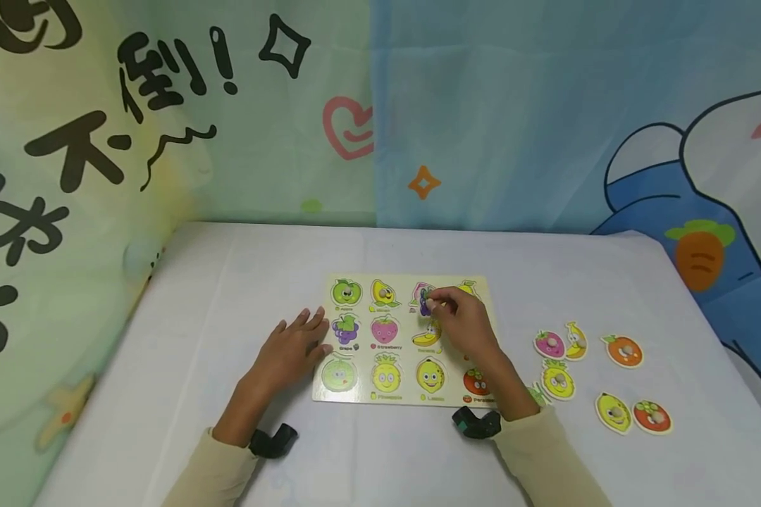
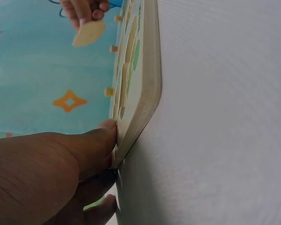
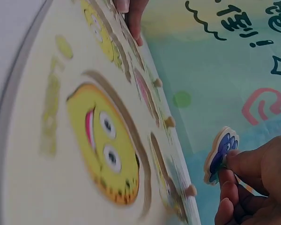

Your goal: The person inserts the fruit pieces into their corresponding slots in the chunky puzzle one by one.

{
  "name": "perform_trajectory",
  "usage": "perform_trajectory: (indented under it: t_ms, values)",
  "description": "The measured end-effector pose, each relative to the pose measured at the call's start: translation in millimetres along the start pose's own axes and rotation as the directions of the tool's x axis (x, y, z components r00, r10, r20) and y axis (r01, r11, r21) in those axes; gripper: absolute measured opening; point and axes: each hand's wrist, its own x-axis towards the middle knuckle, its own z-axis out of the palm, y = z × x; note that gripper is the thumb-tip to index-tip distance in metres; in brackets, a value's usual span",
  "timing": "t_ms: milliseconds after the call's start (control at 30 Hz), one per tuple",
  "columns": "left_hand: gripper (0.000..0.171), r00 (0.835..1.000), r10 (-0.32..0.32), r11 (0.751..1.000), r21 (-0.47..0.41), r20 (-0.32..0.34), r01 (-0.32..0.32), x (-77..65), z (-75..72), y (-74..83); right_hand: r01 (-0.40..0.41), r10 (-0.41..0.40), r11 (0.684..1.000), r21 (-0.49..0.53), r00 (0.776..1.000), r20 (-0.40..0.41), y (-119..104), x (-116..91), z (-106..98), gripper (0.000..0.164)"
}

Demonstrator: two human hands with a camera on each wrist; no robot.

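Pinching a grape piece [image 1: 424, 303] with right hand [image 1: 466, 322], over the puzzle board [image 1: 364, 366] around 1 o'clock, left hand [image 1: 294, 346] just relaxed at 9, loose fruit pieces [image 1: 558, 382] near 3ish.

My grape piece [image 3: 223, 152]: purple-blue, pale wood edge. My board [image 1: 358, 391]: cream, patterned with green, yellow, pink, purple and red fruit [image 1: 385, 329]. My sleeves [image 1: 212, 470]: plain beige. My wrist cameras [image 1: 273, 442]: black. My worktop [image 1: 228, 310]: white. Backdrop [image 1: 514, 105]: pale green and blue (one orange star [image 1: 416, 184], one pink-red heart [image 1: 359, 136]).
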Motion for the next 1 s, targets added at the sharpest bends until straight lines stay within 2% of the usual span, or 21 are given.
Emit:
perform_trajectory:
  t_ms: [133, 433, 567, 800, 1000]
  values:
    - [0.054, 1.0, 0.002, 1.0, 0.012, -0.005, -0.002, -0.4, 0.1, -1.4, 0.012, -0.013, 0.999, 0.04, 1.0, 0.028, -7, 5, 14, 0.017]
    - [0.054, 1.0, -0.005, 1.0, -0.019, -0.015, 0.005, 1.0, 1.7, -2.3, 0.024, -0.034, 0.997, 0.07, 0.987, 0.156, -26, 15, 47, 0.012]
    - [0.055, 1.0, -0.005, 1.0, -0.004, -0.003, 0.005, 1.6, 2.0, -2.9, 0.043, -0.058, 0.996, 0.076, 0.977, 0.207, -33, 14, 60, 0.011]
    - [0.053, 1.0, 0.012, 1.0, 0.0, 0.009, -0.012, 1.7, -1.2, -1.8, 0.025, -0.041, 0.998, 0.059, 0.955, 0.293, -38, 11, 77, 0.01]
    - [0.052, 1.0, 0.012, 1.0, 0.007, 0.009, -0.012, 1.0, -1.3, -2.9, 0.064, -0.073, 0.997, 0.035, 0.93, 0.36, -44, 11, 88, 0.009]
